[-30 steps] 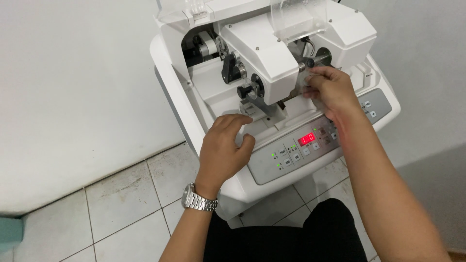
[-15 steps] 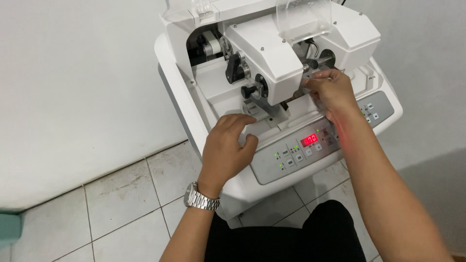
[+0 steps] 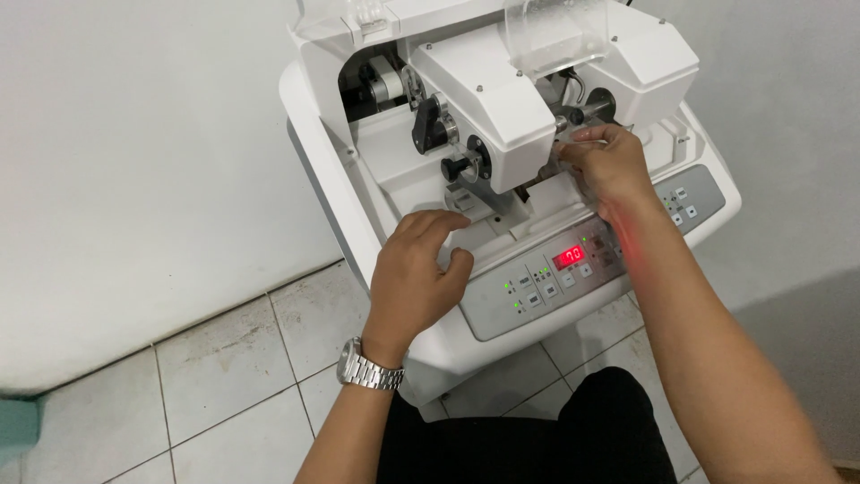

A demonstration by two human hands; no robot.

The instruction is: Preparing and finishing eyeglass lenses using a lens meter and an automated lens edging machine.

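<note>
A white machine [image 3: 627,54] with a boxy upper housing stood against a pale wall, above a floor of light tiles [image 3: 224,394]. The person leaned over it from the front, dark trousers showing at the bottom of the head view.

The left hand [image 3: 414,273] rested palm down on the machine's sloping front ledge, just beside the grey control panel [image 3: 573,278]. Its fingers were loosely curled and held nothing; the fingertips touched the white surface near a small grey clamp part below a black knob [image 3: 457,168]. A silver metal watch [image 3: 369,367] sat on that wrist.

The right hand [image 3: 609,161] reached further in, to the gap between the central housing and the right-hand block. Its fingers were drawn together around a small part at the end of a dark shaft [image 3: 591,108]; whether they actually pinched it could not be told, since the fingers hid the contact. The forearm crossed over the right end of the control panel, and a red glow from the lit red display [image 3: 571,258] fell on its skin.

Small green lights showed on the panel left of the display. A clear plastic cover [image 3: 555,27] stood raised above the housing.
</note>
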